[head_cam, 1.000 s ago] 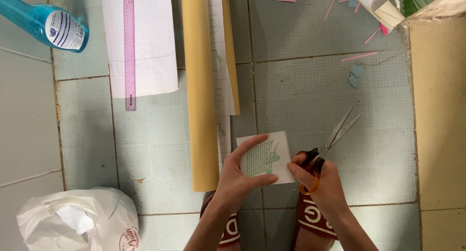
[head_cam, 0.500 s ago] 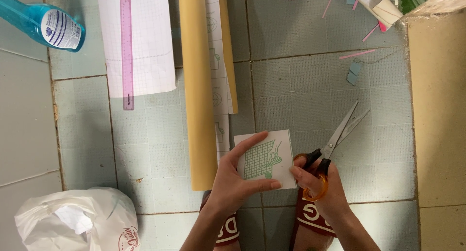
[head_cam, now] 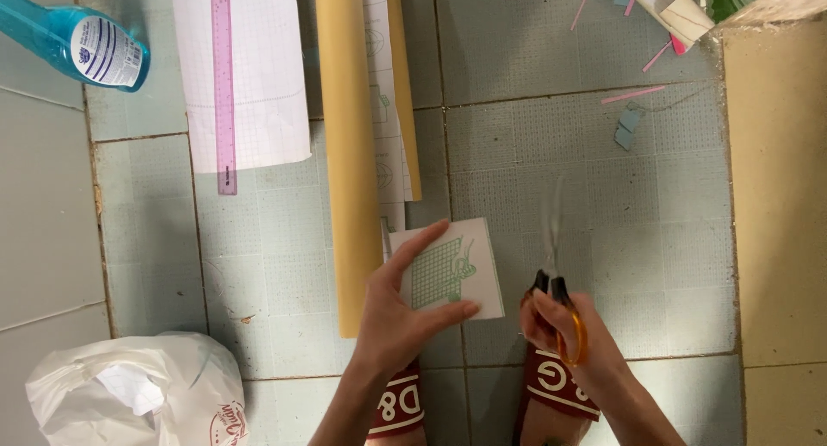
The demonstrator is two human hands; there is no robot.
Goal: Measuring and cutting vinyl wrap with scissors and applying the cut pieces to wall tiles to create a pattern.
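Seen from the head camera, the left hand (head_cam: 405, 312) pinches a small white card with a green grid drawing (head_cam: 450, 269), thumb on top and fingers along its edges, above the tiled floor (head_cam: 551, 153). The right hand (head_cam: 564, 334) is closed around the orange handles of a pair of scissors (head_cam: 554, 274), whose blurred blades point up, just right of the card. A yellow paper roll (head_cam: 349, 144) lies left of the card. Farther left are a pink ruler (head_cam: 223, 93) on grid paper (head_cam: 263, 84), a blue spray bottle (head_cam: 73, 37) and a white plastic bag (head_cam: 138, 399).
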